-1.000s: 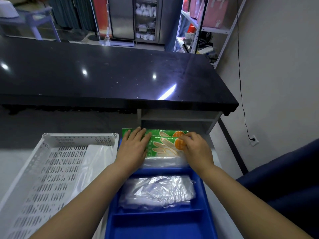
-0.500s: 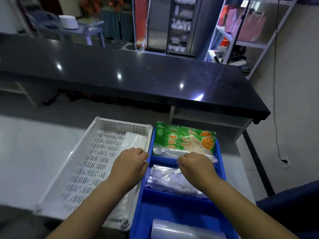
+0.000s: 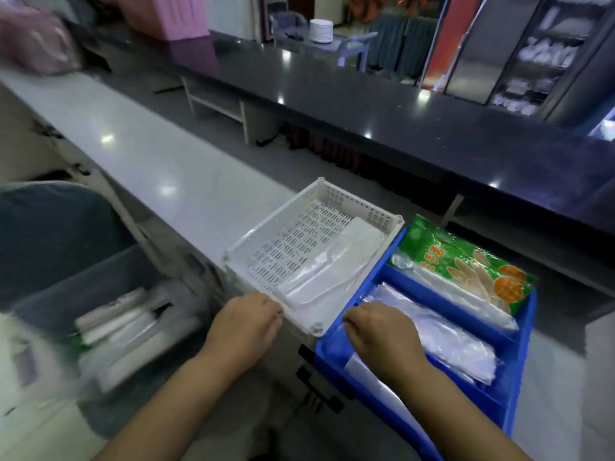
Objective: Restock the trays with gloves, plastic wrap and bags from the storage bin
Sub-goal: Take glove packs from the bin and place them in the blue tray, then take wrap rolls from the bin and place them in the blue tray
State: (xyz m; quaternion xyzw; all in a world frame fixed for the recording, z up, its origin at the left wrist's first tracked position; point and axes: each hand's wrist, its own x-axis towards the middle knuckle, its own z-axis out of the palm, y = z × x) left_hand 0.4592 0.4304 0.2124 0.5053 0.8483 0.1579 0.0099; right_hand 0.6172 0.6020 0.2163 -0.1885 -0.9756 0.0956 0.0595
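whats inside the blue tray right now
The blue tray holds green glove packs in the far compartment and clear plastic bags in the middle. The right hand covers part of the near compartment.

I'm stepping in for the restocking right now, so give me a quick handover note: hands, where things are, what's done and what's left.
Left hand: curled, empty, at the white tray's near edge.
Right hand: curled, resting on the blue tray's near-left corner; it seems to hold nothing.
Done: green glove packs in the blue tray's far compartment, clear plastic packs in the middle one, folded clear bags in the white tray.
Left: storage bin on the left holds more white and clear packs; most of the white tray is bare.
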